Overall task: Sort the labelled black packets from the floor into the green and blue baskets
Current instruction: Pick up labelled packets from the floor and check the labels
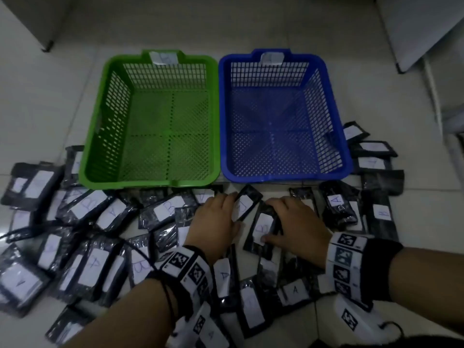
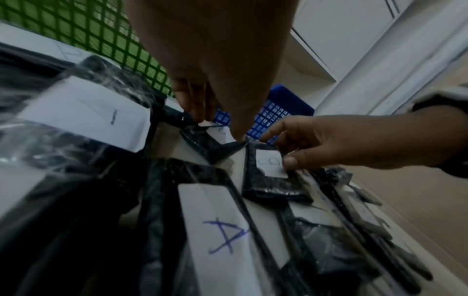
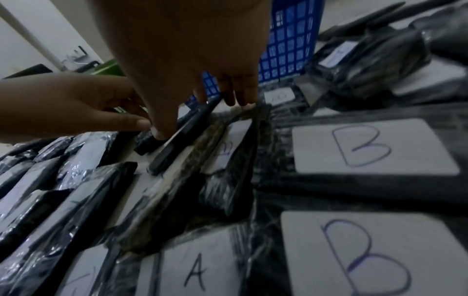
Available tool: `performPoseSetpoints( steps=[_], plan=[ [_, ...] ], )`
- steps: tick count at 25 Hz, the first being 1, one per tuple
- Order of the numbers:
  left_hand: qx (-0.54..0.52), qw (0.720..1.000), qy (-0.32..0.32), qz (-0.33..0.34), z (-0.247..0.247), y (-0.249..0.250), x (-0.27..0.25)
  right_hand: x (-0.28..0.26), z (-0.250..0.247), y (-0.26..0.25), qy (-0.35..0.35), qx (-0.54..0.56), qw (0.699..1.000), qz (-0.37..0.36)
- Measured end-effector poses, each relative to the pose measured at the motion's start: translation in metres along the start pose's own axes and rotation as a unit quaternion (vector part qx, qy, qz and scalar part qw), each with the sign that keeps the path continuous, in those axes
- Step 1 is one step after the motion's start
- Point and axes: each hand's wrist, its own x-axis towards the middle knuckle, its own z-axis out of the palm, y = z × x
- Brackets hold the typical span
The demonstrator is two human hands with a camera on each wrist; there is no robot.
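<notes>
Many black packets with white A or B labels lie on the floor in front of an empty green basket (image 1: 150,183) and an empty blue basket (image 1: 283,178). My left hand (image 1: 237,209) pinches a tilted black packet (image 1: 247,202) between fingers and thumb; its letter is unclear. Just to the right, my right hand (image 1: 267,221) grips a packet labelled B (image 1: 262,228), fingers over its far end and thumb on the label. In the left wrist view the left-hand packet (image 2: 210,146) is raised at one end, and the right hand (image 2: 316,146) holds the B packet (image 2: 269,176).
Loose packets such as one marked A (image 1: 336,200) and one marked B (image 1: 169,209) cover the floor from far left to far right, and under both forearms. White cabinets (image 1: 421,28) stand behind the baskets. Each basket has a paper tag on its far handle.
</notes>
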Motion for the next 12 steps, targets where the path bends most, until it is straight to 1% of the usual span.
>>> performPoseSetpoints(
  steps=[1,3,4,6,8,10,12],
  plan=[
    [0.034,0.999,-0.013,-0.013,0.002,0.001,0.002,0.001,0.003,-0.001,0.008,0.002,1.0,0.012],
    [0.081,0.996,-0.011,-0.028,0.004,0.0,0.006,0.004,0.005,-0.004,0.025,-0.012,0.999,0.022],
    [0.087,0.996,-0.012,-0.03,0.004,-0.002,0.009,0.005,0.005,-0.005,0.024,-0.015,0.999,0.023],
    [0.087,0.995,-0.024,-0.038,0.004,-0.004,0.01,0.01,0.004,-0.008,0.017,0.038,0.999,0.031],
    [0.05,0.998,-0.024,-0.043,0.0,-0.007,0.008,0.014,-0.002,-0.01,0.007,0.136,0.989,0.051],
    [-0.028,0.998,-0.012,-0.054,-0.011,-0.012,0.003,0.017,-0.007,-0.015,0.009,0.183,0.981,0.057],
    [-0.095,0.995,-0.009,-0.04,-0.032,-0.022,-0.004,0.017,-0.015,-0.022,0.021,0.224,0.974,0.038]
  ],
)
